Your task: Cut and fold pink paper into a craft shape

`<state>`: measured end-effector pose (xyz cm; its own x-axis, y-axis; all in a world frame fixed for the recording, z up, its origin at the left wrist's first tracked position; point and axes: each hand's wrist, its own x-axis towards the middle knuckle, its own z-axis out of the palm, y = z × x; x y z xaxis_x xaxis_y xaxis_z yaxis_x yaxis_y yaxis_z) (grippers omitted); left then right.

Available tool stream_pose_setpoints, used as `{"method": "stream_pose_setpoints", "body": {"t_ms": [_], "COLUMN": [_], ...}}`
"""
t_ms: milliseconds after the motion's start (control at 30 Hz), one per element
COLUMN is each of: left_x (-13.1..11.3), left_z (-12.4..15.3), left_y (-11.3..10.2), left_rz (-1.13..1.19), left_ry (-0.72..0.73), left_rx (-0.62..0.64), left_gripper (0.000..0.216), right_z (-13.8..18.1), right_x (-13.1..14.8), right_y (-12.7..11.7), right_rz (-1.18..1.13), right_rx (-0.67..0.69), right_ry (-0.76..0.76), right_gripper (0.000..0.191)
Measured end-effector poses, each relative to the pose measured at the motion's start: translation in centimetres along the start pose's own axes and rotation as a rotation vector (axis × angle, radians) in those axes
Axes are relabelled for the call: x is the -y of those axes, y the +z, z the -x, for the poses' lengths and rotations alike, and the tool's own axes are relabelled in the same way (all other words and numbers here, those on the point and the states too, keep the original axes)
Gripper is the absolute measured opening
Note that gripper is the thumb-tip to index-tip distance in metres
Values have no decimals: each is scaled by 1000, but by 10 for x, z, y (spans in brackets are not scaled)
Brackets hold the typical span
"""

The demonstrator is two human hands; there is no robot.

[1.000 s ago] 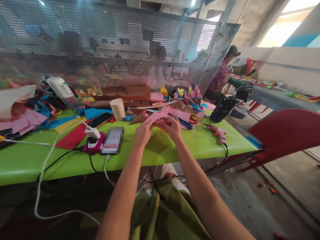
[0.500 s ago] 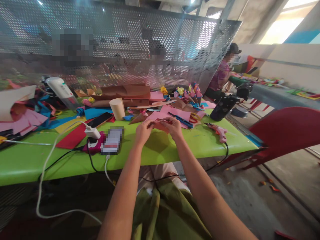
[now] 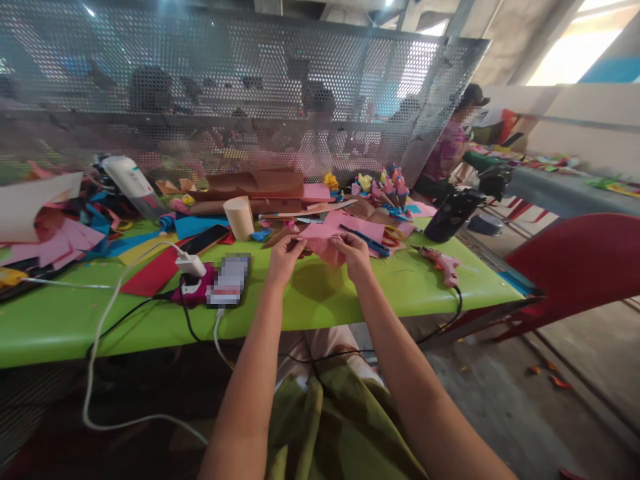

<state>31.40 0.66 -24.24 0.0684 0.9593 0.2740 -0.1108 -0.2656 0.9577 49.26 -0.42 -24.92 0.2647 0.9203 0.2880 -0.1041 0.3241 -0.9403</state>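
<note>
Over the green table (image 3: 350,293), both my hands pinch one small piece of pink paper (image 3: 320,241), lifted off the tabletop. My left hand (image 3: 285,253) grips its left edge with closed fingers. My right hand (image 3: 354,252) holds the right side, fingers curled over the paper. Just behind lie more pink sheets (image 3: 360,227) with a blue pen (image 3: 364,241) on them.
A pink glue gun (image 3: 440,261) lies right of my hands, its cord hanging off the front edge. A phone (image 3: 205,239), charger block (image 3: 190,265) and cables sit left. A paper cup (image 3: 239,217), brown card and coloured scraps crowd the back. A red chair (image 3: 575,267) stands right; another person sits beyond.
Both hands have raised the pink paper off the table and turned it to face me. The view has shifted slightly right.
</note>
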Motion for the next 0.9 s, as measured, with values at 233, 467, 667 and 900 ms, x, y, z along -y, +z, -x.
{"method": "stream_pose_setpoints", "body": {"t_ms": [233, 467, 667, 900], "left_x": [-5, -7, -6, -4], "left_z": [3, 4, 4, 4], "left_y": [1, 2, 2, 3], "left_rz": [28, 4, -51, -85], "left_ry": [-47, -37, -8, -33], "left_rx": [-14, -14, -38, -11], "left_gripper": [43, 40, 35, 37], "right_z": [-1, -1, 7, 10], "right_x": [-5, -6, 4, 6], "right_y": [-1, -3, -1, 5], "right_rz": [17, 87, 546, 611], "right_rx": [-9, 6, -52, 14], "right_ry": [2, -18, -404, -462], "right_gripper": [40, 37, 22, 5]}}
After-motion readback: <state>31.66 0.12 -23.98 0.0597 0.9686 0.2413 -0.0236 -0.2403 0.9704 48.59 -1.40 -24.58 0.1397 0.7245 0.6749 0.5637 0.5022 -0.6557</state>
